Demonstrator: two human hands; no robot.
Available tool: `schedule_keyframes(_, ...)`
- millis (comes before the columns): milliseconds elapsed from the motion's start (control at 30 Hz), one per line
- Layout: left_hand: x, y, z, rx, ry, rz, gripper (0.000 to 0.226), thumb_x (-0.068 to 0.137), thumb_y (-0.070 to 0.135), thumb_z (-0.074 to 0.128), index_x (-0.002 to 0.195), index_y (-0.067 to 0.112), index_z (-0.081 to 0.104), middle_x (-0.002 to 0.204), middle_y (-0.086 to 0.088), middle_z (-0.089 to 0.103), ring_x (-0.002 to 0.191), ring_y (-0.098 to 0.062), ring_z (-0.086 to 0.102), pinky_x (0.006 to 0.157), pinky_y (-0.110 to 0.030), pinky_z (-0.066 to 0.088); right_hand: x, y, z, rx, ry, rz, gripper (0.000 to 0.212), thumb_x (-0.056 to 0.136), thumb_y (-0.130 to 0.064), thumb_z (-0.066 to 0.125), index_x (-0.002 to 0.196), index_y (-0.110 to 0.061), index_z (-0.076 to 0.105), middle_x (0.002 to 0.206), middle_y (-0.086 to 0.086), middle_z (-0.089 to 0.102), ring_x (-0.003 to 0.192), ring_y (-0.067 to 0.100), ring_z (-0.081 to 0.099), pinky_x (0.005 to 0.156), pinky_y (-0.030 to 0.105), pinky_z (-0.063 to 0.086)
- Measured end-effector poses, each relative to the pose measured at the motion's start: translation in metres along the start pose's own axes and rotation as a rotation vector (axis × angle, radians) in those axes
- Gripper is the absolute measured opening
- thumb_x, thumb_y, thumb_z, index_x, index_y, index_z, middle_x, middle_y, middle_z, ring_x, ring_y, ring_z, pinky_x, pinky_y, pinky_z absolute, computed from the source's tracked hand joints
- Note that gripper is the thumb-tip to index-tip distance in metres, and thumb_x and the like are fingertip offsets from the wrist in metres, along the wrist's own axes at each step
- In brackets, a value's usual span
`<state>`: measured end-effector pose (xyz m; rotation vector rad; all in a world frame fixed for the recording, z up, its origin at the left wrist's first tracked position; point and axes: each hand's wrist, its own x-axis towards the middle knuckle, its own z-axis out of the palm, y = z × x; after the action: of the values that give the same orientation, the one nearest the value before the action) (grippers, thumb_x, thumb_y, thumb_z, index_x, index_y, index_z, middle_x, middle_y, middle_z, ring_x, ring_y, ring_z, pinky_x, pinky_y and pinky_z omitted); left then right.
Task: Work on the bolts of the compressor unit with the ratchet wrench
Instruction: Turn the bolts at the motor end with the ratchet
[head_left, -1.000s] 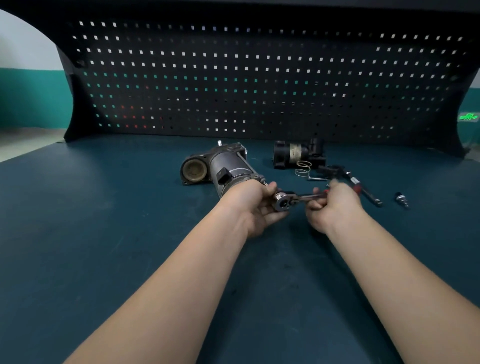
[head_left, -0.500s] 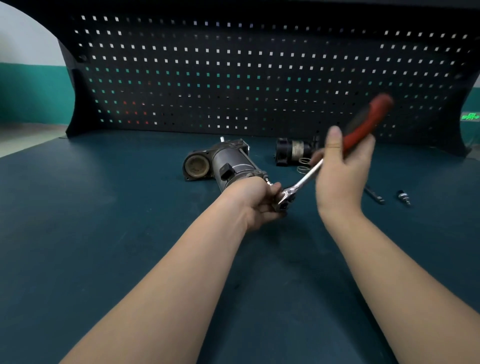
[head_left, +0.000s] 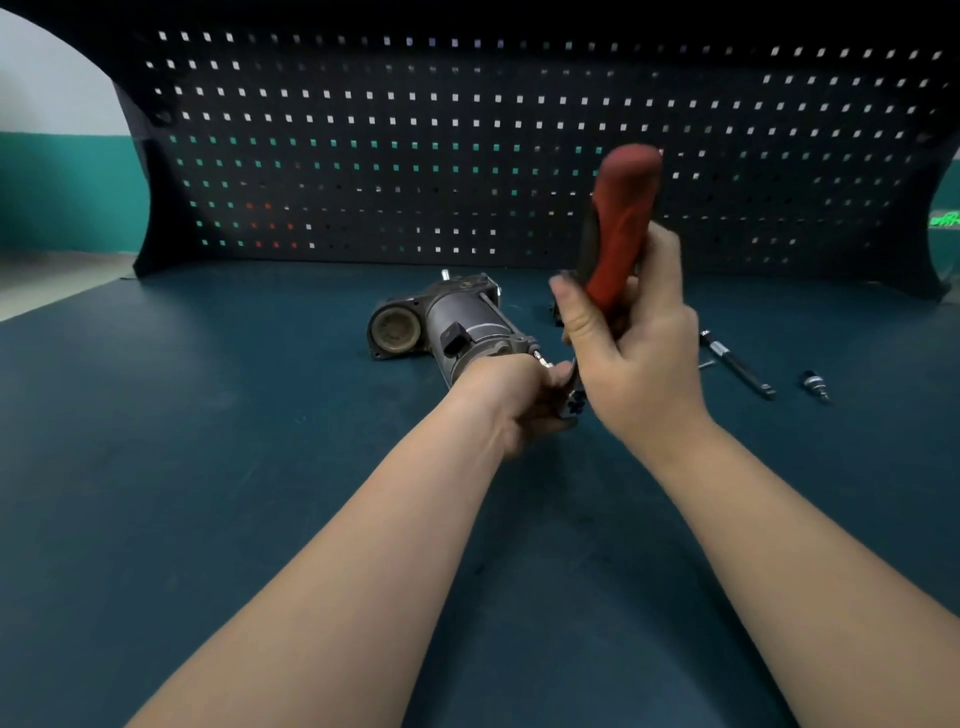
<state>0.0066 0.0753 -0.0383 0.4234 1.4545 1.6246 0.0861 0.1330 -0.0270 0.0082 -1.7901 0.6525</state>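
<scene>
On the bench, the compressor lies at centre, before the pegboard. At its 3 o'clock lie an extension bar, then a socket. Both hands meet at its 5 o'clock end.

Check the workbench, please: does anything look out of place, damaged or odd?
Nothing looks damaged or spilled. Loose parts lie on the mat right of the right hand: a black rod and a small socket-like piece. The compressor unit lies on its side, which suits the work.
</scene>
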Motion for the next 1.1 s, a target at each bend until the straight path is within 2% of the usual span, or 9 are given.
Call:
schedule_keyframes(100,0.0,0.001,-0.001,-0.031,0.036,-0.02,0.012,0.095,0.002,0.046,0.087,0.007,0.055,0.069,-0.007,0.06,0.059,-0.016,0.057,0.063,-0.031,0.051,0.004,0.015,-0.001,0.131,0.278,0.207,0.018,0.093,-0.036,0.056,0.104,-0.034,0.042,0.067,-0.011,0.059,0.054,0.01,0.06,0.053,0.028,0.05)
schedule_keyframes(233,-0.002,0.004,-0.001,-0.112,0.023,-0.053,0.014,0.093,0.004,0.052,0.08,0.005,0.055,0.077,-0.009,0.061,0.067,-0.018,0.059,0.062,-0.033,0.053,0.008,0.052,-0.017,0.592,0.569,1.168,0.019,0.099,-0.031,0.049,0.084,-0.021,0.044,0.066,0.005,0.053,0.028,0.005,0.036,0.033,0.013,0.024)
schedule_keyframes(300,-0.001,0.004,-0.001,-0.115,0.028,-0.059,0.015,0.093,0.004,0.053,0.078,0.005,0.056,0.076,-0.009,0.06,0.066,-0.018,0.059,0.058,-0.031,0.054,0.004,0.056,-0.017,0.695,0.572,1.324,0.024,0.1,-0.03,0.048,0.081,-0.017,0.042,0.066,0.005,0.052,0.025,0.003,0.029,0.03,0.013,0.019)
schedule_keyframes(433,0.0,0.001,0.0,-0.07,0.024,-0.052,0.014,0.094,0.008,0.053,0.08,0.006,0.055,0.074,-0.008,0.06,0.064,-0.017,0.058,0.056,-0.027,0.054,0.017,0.032,-0.016,0.491,0.381,0.679,0.009,0.097,-0.029,0.054,0.094,-0.024,0.048,0.067,0.004,0.055,0.037,0.003,0.046,0.036,0.016,0.033)
schedule_keyframes(567,0.001,-0.001,0.004,-0.097,0.014,-0.044,0.011,0.096,0.007,0.049,0.087,0.006,0.056,0.075,-0.008,0.059,0.067,-0.019,0.057,0.063,-0.03,0.053,0.008,0.011,-0.012,0.21,0.009,0.074,0.023,0.091,-0.033,0.061,0.108,-0.037,0.046,0.068,-0.009,0.058,0.057,0.014,0.062,0.057,0.024,0.05)
schedule_keyframes(667,0.0,-0.001,0.003,-0.116,0.039,-0.035,0.012,0.096,0.005,0.047,0.087,0.006,0.054,0.073,-0.009,0.058,0.062,-0.018,0.056,0.062,-0.031,0.052,0.006,0.02,-0.01,0.185,0.195,0.207,0.017,0.092,-0.036,0.057,0.104,-0.034,0.044,0.067,-0.005,0.058,0.051,0.014,0.057,0.05,0.026,0.046)
schedule_keyframes(800,-0.002,0.002,0.004,-0.161,0.023,-0.05,0.019,0.096,0.005,0.048,0.079,0.004,0.054,0.073,-0.01,0.058,0.064,-0.019,0.058,0.071,-0.036,0.053,0.009,0.056,-0.021,0.617,0.515,1.166,0.017,0.099,-0.029,0.05,0.085,-0.019,0.045,0.067,0.009,0.054,0.028,0.004,0.036,0.033,0.014,0.026)
schedule_keyframes(867,-0.002,0.003,0.004,-0.164,0.023,-0.055,0.019,0.096,0.006,0.048,0.078,0.004,0.053,0.074,-0.01,0.058,0.065,-0.019,0.058,0.076,-0.036,0.05,0.003,0.065,-0.02,0.787,0.577,1.378,0.022,0.101,-0.026,0.047,0.081,-0.016,0.044,0.069,0.007,0.052,0.024,0.001,0.028,0.028,0.013,0.021)
schedule_keyframes(1100,0.001,-0.004,-0.004,-0.092,-0.005,-0.049,0.016,0.087,0.02,0.066,0.087,0.005,0.061,0.082,-0.009,0.063,0.073,-0.019,0.061,0.054,-0.03,0.058,0.023,0.029,-0.017,0.473,0.313,0.63,0.007,0.096,-0.03,0.057,0.095,-0.025,0.052,0.069,0.007,0.057,0.04,0.004,0.049,0.037,0.015,0.034)
